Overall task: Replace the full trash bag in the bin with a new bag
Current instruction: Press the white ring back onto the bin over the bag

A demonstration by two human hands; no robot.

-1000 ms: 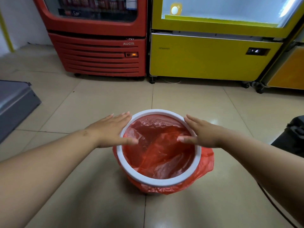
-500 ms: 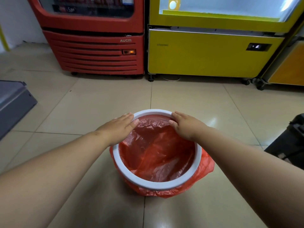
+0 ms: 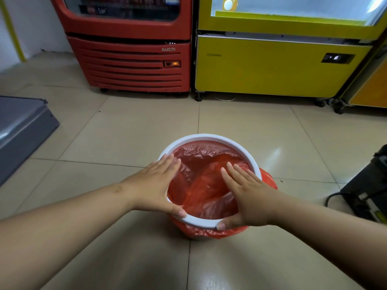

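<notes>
Floor: beige tile floor, head view looking down.
Back: red cooler w/ "AUCM" on the front, yellow cooler just beside it on the right.
Sides: grey box at left edge; black unit w/ a cable at right edge.
Bin: round bin, white rim, stands on the floor centre frame, well in front of the coolers.
Bag: red bag lines the bin inside, crumpled; its edge is folded over under the rim and hangs out on the near and right sides.
L hand: left hand lies flat over the rim's left side, fingers straight and close together, thumb on the near rim.
R hand: right hand lies flat over the bag at the bin's right-near side, fingers straight, slightly apart, thumb against the near rim's outer edge.
Grip: neither hand curled round anything.
</notes>
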